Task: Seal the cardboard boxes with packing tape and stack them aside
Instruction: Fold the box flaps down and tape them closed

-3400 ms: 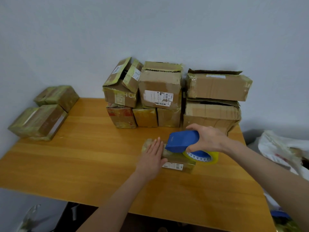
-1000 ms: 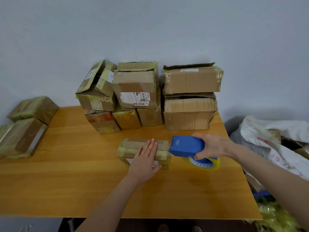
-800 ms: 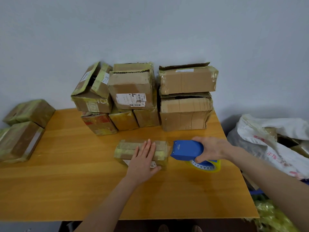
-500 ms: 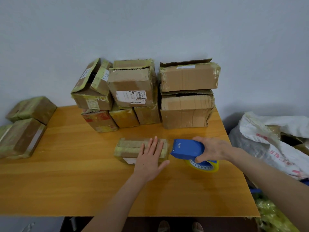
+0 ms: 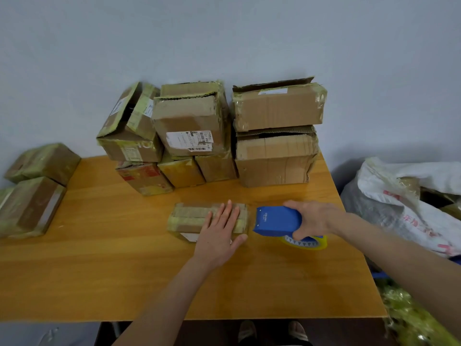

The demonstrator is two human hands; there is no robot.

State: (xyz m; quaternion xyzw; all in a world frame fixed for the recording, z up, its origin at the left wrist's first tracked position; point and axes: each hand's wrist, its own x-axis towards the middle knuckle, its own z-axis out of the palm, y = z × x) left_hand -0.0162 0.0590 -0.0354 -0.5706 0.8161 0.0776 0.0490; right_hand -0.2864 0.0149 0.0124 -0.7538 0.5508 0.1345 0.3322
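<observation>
Under dispenser (image 5: 277, 221), tape roll (image 5: 308, 243) half-hidden

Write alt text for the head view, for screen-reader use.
A left hand lies flat on a small tape-wrapped cardboard box on an orange wooden table, while the right hand grips a blue tape dispenser just right of it. Worn brown cartons are stacked at the wall behind; two taped boxes sit at the table's left edge.

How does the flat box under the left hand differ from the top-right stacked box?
The flat box under the left hand is tape-wrapped; the top-right stacked box is bigger, its flap lifted. The first lies on the table, the second on a lower box. Both are brown cardboard.
</observation>
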